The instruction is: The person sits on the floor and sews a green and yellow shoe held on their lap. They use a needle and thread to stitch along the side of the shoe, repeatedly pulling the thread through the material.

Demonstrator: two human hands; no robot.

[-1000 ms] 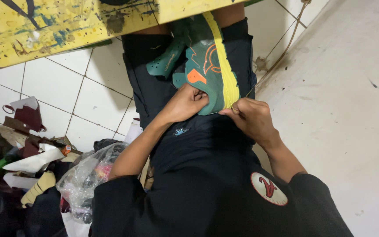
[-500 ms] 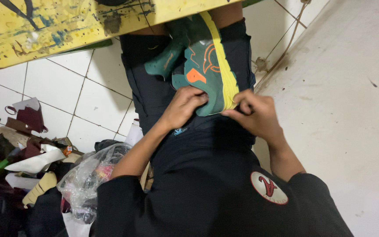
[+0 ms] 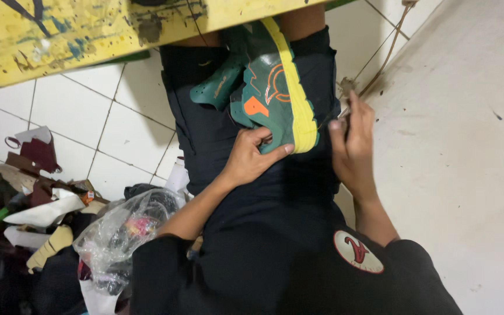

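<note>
One shoe (image 3: 272, 96), heel toward wearer.

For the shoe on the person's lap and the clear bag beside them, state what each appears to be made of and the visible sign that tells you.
Shoe: the green upper looks like smooth synthetic or leather, with a slight sheen and orange patches; the yellow sole strip looks like matte rubber. The left hand holds its heel end.
Clear bag: thin plastic film, see-through, crinkled and glinting.

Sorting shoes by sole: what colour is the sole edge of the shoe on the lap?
Yellow, on the green shoe; head view shows it.
</note>
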